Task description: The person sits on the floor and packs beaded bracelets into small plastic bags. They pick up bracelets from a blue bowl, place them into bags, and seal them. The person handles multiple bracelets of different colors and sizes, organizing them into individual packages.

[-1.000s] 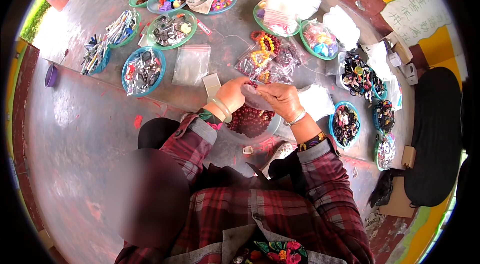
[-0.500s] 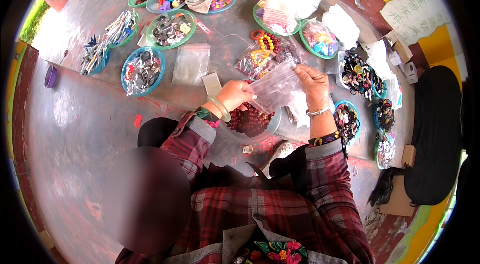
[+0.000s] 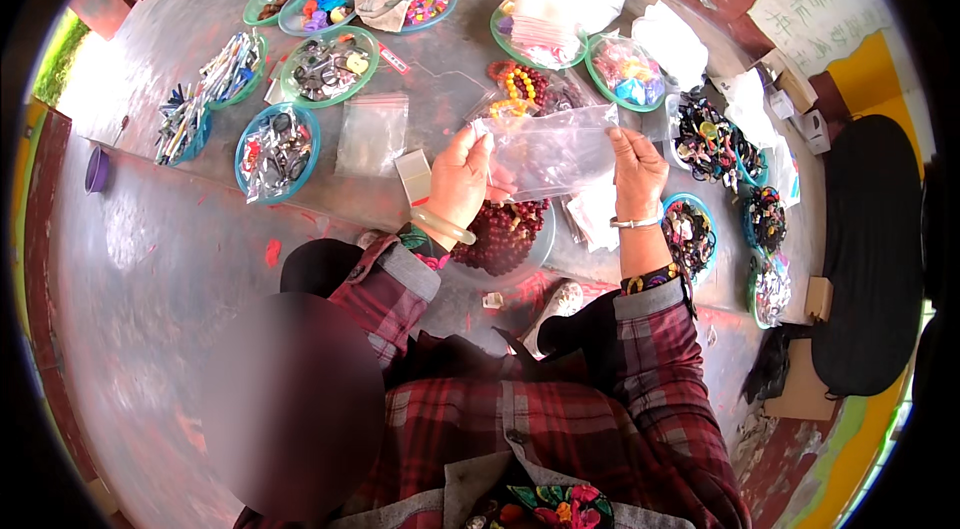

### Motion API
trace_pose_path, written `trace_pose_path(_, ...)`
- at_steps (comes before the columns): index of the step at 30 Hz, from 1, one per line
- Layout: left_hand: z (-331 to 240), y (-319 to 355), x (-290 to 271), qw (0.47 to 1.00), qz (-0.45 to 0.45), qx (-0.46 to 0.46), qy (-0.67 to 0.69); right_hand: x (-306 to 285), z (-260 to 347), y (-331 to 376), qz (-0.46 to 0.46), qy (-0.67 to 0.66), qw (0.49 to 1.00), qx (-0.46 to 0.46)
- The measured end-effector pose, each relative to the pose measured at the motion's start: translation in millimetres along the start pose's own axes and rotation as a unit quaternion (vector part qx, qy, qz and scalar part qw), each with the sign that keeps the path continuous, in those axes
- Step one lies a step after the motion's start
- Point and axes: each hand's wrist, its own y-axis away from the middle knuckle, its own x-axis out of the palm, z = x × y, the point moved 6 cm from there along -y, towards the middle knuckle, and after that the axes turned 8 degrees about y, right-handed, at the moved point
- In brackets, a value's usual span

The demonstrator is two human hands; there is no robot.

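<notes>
A clear zip-top plastic bag is stretched between my two hands, looking flat and see-through. My left hand pinches its left end, and my right hand grips the upper right corner. Below the bag, a clear bowl holds dark red bead strings, partly covered by the bag and my left wrist. Just beyond the bag lie packed bead bracelets, among them a yellow string. A small pale card box rests left of my left hand.
A stack of clear bags lies to the left. Baskets of pens, packaged small goods and hair ties surround the work area. White packets sit beside the bowl. A dark padded board stands at the right.
My left hand has risen and taken hold of the bag's left end. The bag now spans level between both hands, where it slanted before. The view has shifted slightly.
</notes>
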Motion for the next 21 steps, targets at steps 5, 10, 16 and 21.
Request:
trace_pose_path(5,9,1,6,0.998,0.03,-0.038,-0.048,-15,-9,-20,0.028,0.04,0.998,-0.043)
trace_pose_path(10,15,-4,11,0.996,0.028,-0.063,-0.062,-73,-88,-63,0.094,0.119,0.984,0.089)
trace_pose_path(16,-6,-8,10,0.998,0.03,-0.026,-0.042,-119,-167,-72,0.134,0.348,0.918,0.135)
trace_pose_path(21,-54,-6,1,0.998,-0.015,0.049,-0.019,-143,-189,-76,0.097,0.48,0.871,0.027)
